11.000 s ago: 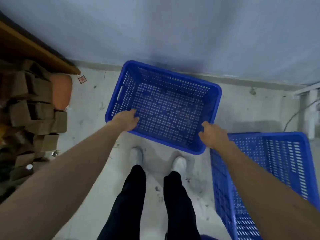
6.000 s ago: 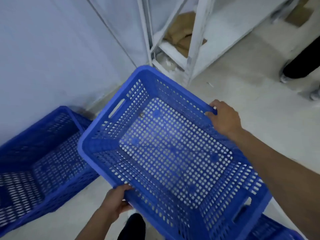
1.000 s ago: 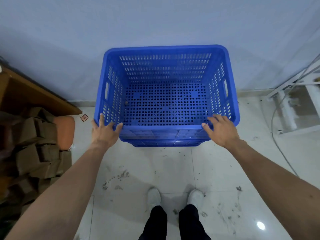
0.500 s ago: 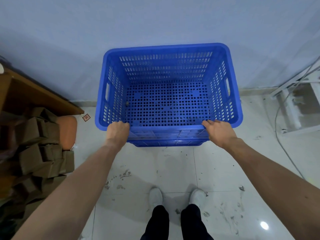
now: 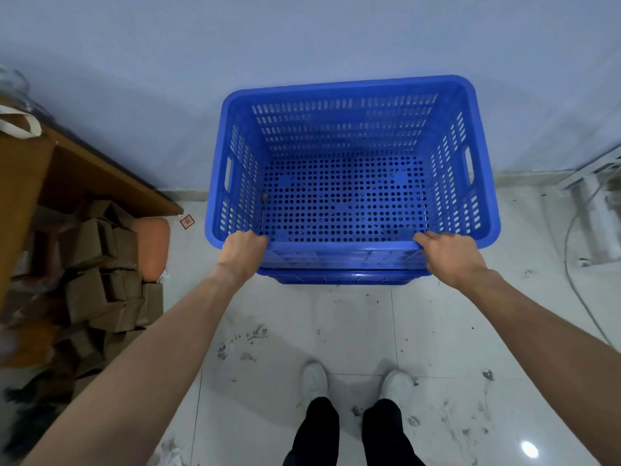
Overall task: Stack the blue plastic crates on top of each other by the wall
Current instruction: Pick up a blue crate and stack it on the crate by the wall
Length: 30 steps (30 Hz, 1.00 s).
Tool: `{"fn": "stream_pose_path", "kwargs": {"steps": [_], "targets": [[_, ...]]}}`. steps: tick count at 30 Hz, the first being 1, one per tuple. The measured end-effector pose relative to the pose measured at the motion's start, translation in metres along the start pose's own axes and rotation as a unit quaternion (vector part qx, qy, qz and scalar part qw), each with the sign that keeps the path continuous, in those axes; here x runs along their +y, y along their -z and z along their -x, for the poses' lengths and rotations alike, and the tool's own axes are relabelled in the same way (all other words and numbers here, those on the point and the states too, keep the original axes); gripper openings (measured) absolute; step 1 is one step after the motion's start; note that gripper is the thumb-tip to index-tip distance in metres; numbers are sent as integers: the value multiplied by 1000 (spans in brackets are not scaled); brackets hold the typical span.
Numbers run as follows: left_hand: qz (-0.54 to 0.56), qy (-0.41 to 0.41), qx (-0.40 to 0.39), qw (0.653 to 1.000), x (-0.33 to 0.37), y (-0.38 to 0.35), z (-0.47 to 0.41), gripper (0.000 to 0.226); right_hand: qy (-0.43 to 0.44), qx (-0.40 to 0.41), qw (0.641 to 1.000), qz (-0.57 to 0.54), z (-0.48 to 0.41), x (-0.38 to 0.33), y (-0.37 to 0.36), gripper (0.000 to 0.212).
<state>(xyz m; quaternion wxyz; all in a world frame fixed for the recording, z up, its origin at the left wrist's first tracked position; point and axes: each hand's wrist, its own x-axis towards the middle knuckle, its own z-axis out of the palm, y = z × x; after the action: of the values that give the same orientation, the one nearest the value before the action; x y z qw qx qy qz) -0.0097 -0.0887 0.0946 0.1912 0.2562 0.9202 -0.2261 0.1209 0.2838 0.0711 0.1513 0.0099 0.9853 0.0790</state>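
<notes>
A blue perforated plastic crate (image 5: 349, 95) sits against the pale wall, on top of another blue crate (image 5: 342, 276) whose rim shows just below its near side. The top crate is empty. My left hand (image 5: 242, 248) curls over the near rim at its left corner. At the right corner of the same rim, my right hand (image 5: 447, 253) grips with the fingers hooked inside. Both arms reach forward from the bottom of the view.
A wooden desk (image 5: 84, 169) stands at the left with a pile of small cardboard boxes (image 5: 97, 277) and an orange cushion (image 5: 153, 245) beneath it. A white metal rack (image 5: 594, 196) and a cable (image 5: 571, 274) are at the right. My feet (image 5: 356, 385) stand on dirty white tiles.
My hands went from resting spread on the crate's near rim to curling closed over it. The crates stay stacked by the wall.
</notes>
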Motion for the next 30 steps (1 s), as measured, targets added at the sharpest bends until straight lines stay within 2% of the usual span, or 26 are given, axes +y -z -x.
{"fn": "stream_pose_path", "kwargs": {"steps": [7, 20, 30], "targets": [[4, -14, 37, 999, -7, 9, 1, 26, 3, 36, 999, 5, -4, 10, 5, 33], [12, -21, -13, 1000, -6, -4, 9, 30, 19, 6, 1000, 6, 12, -3, -1, 27], [31, 4, -5, 999, -8, 3, 2, 34, 30, 8, 999, 12, 1, -6, -2, 32]]}}
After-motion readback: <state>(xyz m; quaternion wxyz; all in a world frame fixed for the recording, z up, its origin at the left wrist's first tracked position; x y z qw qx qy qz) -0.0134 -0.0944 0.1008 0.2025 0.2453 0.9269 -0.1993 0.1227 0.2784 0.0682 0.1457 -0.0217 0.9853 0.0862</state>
